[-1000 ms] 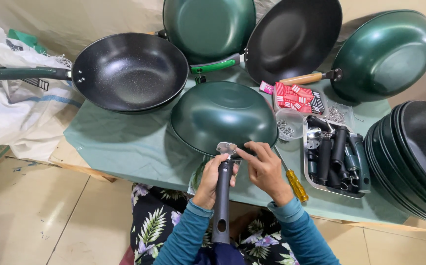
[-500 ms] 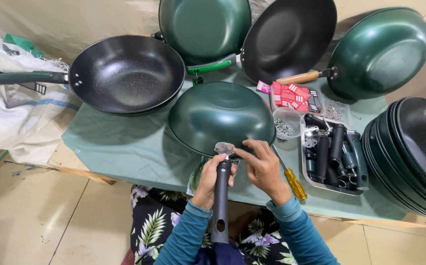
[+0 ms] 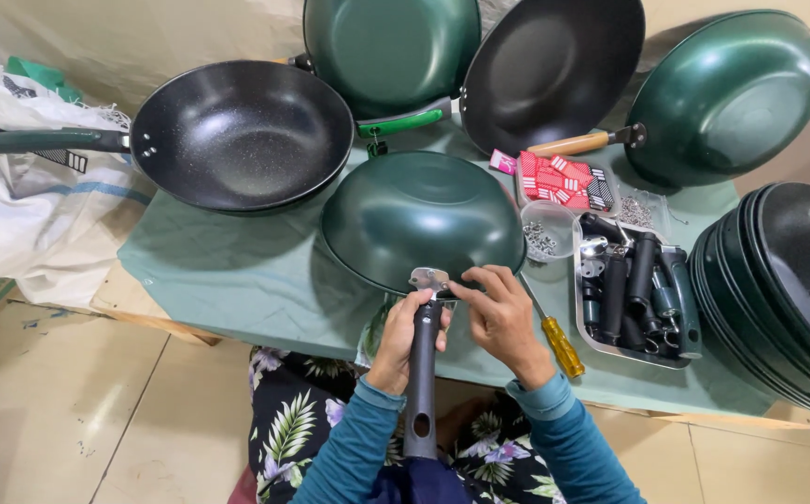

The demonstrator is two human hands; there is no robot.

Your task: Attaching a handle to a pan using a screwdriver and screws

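My left hand is wrapped around the dark pan handle, grip pressed tight on it, the handle running from the rim of the upturned green pan back toward my lap. Its metal bracket end sits against the pan's near edge. My right hand is just beside it, fingertips pinched together at the bracket where it meets the rim; whether they pinch a screw or only the bracket I cannot tell, too small to see.

The green pan lies bottom-up in the middle of the counter, which is covered in pale green cloth.

Around it:
- Yellow-handled screwdriver just right of my right wrist, lying on the cloth.
- Metal tray of dark handles further right, near the screwdriver.
- Small clear cup of screws between the tray and the pan, close to the rim.
- Red and white packets behind the cup.
- Stack of dark pans at the right edge, crowding the tray.
- Finished black pan with green handle to the left rear, well apart from my hands.
- Three more pans leaning along the back: green, black, green with wooden handle.
- White sack off the left end.

Nothing lies between my hands and the rim.
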